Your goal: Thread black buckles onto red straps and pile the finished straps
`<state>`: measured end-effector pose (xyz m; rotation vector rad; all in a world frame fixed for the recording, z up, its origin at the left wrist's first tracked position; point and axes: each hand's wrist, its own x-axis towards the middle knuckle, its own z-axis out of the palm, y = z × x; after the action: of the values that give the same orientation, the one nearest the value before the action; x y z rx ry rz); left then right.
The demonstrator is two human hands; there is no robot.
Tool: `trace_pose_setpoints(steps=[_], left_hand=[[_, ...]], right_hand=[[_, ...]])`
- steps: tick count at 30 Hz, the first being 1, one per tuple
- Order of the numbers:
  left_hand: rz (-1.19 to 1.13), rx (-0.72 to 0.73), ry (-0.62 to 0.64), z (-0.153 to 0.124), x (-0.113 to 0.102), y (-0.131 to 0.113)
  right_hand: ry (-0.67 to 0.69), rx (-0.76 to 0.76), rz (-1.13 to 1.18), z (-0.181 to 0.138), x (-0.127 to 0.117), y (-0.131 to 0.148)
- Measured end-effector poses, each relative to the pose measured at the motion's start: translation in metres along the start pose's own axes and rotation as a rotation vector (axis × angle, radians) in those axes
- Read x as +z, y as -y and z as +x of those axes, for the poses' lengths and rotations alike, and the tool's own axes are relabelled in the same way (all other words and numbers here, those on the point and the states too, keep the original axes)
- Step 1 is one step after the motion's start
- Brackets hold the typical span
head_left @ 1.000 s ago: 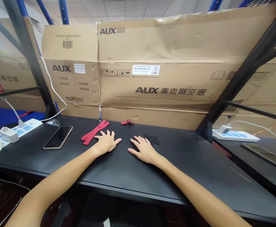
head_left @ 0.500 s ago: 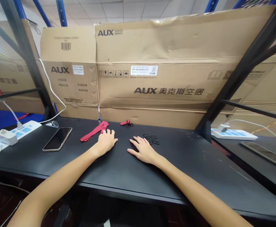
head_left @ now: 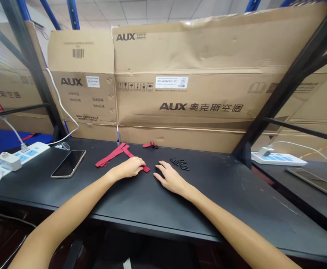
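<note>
Left hand (head_left: 127, 168) curled closed on a flat red fabric strap (head_left: 115, 154), pinching it against the black table (head_left: 222, 198). Right hand (head_left: 170, 179) lies open, apart, beside small black plastic buckles (head_left: 179, 163). A firm, even pinch suits the strap. Change from earlier: its free end now extends right, past the left hand.

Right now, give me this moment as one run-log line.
left hand: fingers curled over red fabric strap | right hand: open, flat on black table | nearest right hand: black plastic buckles
</note>
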<state>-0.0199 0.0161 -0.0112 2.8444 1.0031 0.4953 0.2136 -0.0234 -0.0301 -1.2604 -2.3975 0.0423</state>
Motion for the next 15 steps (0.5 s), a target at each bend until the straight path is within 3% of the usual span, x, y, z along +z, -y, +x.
trace_pose_setpoints(steps=[4, 15], left_hand=[[0.014, 0.020, -0.029, 0.001, 0.000, -0.008], [-0.202, -0.130, -0.046, 0.003, 0.008, -0.008]], right_hand=[[-0.008, -0.110, 0.092, 0.002, 0.001, -0.007], [-0.021, -0.113, 0.047, 0.008, -0.003, -0.023]])
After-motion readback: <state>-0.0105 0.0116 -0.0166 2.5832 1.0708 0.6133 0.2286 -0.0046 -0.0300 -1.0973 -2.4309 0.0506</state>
